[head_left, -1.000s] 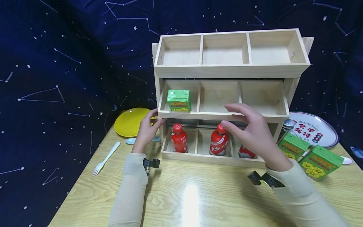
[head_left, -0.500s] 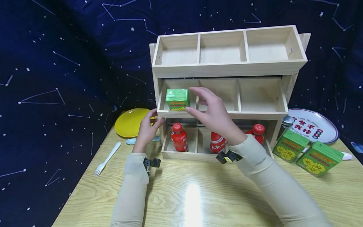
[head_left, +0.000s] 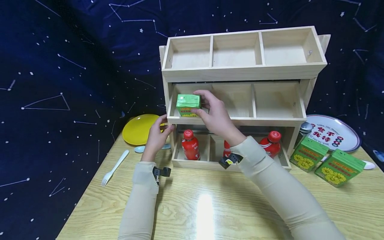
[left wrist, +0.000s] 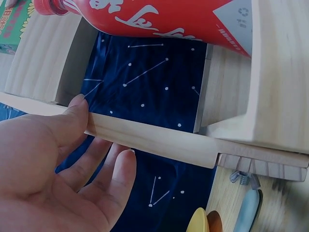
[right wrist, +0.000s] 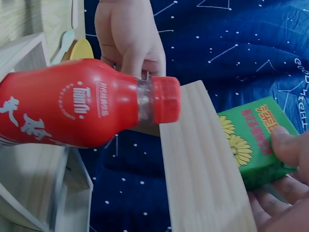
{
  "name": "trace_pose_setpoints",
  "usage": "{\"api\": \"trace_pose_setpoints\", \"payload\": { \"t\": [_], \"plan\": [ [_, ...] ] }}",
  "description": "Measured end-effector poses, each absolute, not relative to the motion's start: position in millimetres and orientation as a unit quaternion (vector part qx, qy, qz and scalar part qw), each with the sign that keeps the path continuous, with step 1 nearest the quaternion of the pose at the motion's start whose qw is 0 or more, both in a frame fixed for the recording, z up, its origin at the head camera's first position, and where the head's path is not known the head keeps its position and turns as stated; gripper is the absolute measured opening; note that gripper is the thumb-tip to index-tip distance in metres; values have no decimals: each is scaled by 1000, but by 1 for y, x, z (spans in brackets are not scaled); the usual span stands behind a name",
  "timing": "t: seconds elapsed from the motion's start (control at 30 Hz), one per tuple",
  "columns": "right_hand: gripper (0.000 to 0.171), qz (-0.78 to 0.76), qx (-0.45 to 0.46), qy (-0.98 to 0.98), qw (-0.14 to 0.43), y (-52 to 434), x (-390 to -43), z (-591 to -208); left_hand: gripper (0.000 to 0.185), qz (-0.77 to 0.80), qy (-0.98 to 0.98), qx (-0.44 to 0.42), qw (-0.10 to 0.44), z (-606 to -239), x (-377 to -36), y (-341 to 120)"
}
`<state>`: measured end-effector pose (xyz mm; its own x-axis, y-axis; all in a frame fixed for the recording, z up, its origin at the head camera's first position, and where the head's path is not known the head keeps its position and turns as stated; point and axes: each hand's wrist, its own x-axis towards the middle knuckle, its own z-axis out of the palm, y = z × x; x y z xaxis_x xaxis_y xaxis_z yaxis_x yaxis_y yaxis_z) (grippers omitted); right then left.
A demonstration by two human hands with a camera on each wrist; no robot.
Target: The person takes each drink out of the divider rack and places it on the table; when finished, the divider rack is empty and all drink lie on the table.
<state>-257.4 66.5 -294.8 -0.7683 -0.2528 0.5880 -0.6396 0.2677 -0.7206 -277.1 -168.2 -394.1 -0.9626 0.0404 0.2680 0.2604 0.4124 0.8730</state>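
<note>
A green carton (head_left: pixel 188 104) is gripped by the right hand (head_left: pixel 214 115) in the left compartment of the middle tier of the wooden rack (head_left: pixel 243 71), just left of centre in the head view. The fingers are curled over the carton's top and the thumb is pressed against its front face; in the right wrist view the carton (right wrist: pixel 256 142) is seen at the right edge with the thumb (right wrist: pixel 289 145) laid on it. The carton appears to rest on the tier floor, though its base is hidden behind the front rail.

The left hand (head_left: pixel 156 136) is set against the rack's left post, at the level between the middle and lower tiers. In the left wrist view the hand (left wrist: pixel 58 169) is seen at lower left with its fingers nearly straight and spread, the thumb laid along a wooden rail (left wrist: pixel 154 137); nothing is clasped by it.

Three red bottles are stood in the lower tier: one at the left (head_left: pixel 190 145), one in the middle (head_left: pixel 226 149) largely covered by the right wrist, and one at the right (head_left: pixel 271 142). Two more green cartons (head_left: pixel 325 160) are seen on the table (head_left: pixel 210 206) at the right of the frame.
</note>
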Motion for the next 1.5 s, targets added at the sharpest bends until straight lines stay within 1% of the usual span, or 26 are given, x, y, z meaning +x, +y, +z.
{"api": "trace_pose_setpoints", "payload": {
  "t": [0.27,0.47,0.57,0.77,1.0,1.23,1.5],
  "plan": [
    [50,569,282,-739,226,67,-253,-298,50,-534,-835,-89,101,-394,-278,-166],
    [52,586,294,-698,289,72,-239,-285,50,-534,-833,-95,104,-394,-280,-165],
    [51,591,296,-684,309,78,-228,-277,50,-536,-832,-97,106,-393,-281,-165],
    [50,589,307,-677,315,93,-203,-268,51,-531,-836,-90,105,-391,-280,-165],
    [53,589,304,-686,300,119,-173,-275,52,-529,-838,-85,103,-390,-278,-166],
    [58,579,280,-697,316,160,-143,-292,52,-529,-838,-87,104,-390,-278,-166],
    [61,535,221,-747,327,217,-115,-326,52,-533,-836,-81,100,-393,-277,-165]
  ]
}}
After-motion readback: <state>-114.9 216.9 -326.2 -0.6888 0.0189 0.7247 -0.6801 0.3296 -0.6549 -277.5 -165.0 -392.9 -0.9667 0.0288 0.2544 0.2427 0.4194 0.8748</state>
